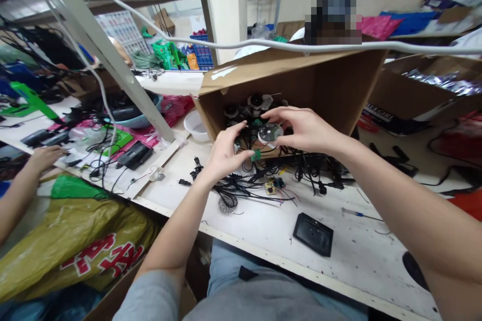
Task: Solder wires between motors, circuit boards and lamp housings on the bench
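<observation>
My right hand curls around the edge of a round white part with a dark, shiny face, thumb and fingers closed on its side. Opposite it, my left hand is open, with thumb and fingers spread apart. A small green circuit board sits right at the left thumb tip; whether it is pinched or only touched I cannot tell. Both hands are at the mouth of a cardboard box lying on its side. Inside it are more round white parts with black centres.
Black cables and a yellowish circuit board lie before the box. Nearer are a dish of small metal pieces, a black plastic cover and a screwdriver. A shelf post rises left; another person's hand is beyond it.
</observation>
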`<state>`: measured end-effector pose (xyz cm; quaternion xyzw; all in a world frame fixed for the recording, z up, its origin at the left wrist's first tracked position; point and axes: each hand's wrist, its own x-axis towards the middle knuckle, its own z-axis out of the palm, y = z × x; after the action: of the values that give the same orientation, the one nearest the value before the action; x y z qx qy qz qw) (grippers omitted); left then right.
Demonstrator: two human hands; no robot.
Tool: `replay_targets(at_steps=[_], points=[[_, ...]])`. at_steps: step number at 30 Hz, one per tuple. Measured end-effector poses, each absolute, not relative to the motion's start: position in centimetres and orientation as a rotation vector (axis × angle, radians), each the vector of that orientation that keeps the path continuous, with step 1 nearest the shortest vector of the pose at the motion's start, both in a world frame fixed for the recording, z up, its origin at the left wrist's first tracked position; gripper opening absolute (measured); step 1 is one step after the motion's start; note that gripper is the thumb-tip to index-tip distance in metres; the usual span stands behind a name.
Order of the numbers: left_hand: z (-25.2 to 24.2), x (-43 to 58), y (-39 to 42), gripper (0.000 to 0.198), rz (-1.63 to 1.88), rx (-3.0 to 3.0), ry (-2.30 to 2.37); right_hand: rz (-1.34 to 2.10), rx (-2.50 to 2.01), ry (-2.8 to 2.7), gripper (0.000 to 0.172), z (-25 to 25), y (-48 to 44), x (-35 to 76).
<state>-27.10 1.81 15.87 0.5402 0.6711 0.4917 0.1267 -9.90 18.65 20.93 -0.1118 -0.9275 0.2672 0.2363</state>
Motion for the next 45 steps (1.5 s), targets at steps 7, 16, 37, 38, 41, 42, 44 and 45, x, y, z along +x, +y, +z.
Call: replay_targets(at_steps=[7, 16, 37, 38, 41, 42, 44, 45], points=[[13.4, -21.7, 1.7, 0.037, 1.309, 1.122, 1.179, 1.452, -0.718, -1.886, 0.063, 18.4, 14.4, -3.4], [11.0, -16.6, -1.7, 0.043, 1.393, 0.87, 1.175, 1.752, -1.018, -1.421, 0.054, 10.2, 10.1, 2.0], [4.5, -12.8, -2.7, 0.02, 1.225, 0.145, 0.99, 0.629, -1.195, -1.918, 0.034, 3.6, 9.3, 5.2], [4.5, -12.8, -2.7, 0.018, 1.209, 0.131, 0.954, 0.664, -1.208, -1.916, 0.035, 3.3, 9.4, 5.5], [4.4, -12.9, -2.6, 0.018, 1.155, 0.098, 0.85, 0.873, -1.229, -1.889, 0.038, 2.3, 9.8, 6.4], [4.3, -12.9, -2.6, 0.02, 1.139, 0.092, 0.824, 0.948, -1.227, -1.875, 0.039, 1.9, 9.9, 6.6], [4.0, -12.7, -2.4, 0.023, 1.117, 0.086, 0.791, 1.056, -1.214, -1.842, 0.039, 1.1, 10.0, 7.0], [3.8, -12.6, -2.3, 0.023, 1.11, 0.085, 0.783, 1.084, -1.203, -1.825, 0.038, 0.8, 10.0, 7.1]])
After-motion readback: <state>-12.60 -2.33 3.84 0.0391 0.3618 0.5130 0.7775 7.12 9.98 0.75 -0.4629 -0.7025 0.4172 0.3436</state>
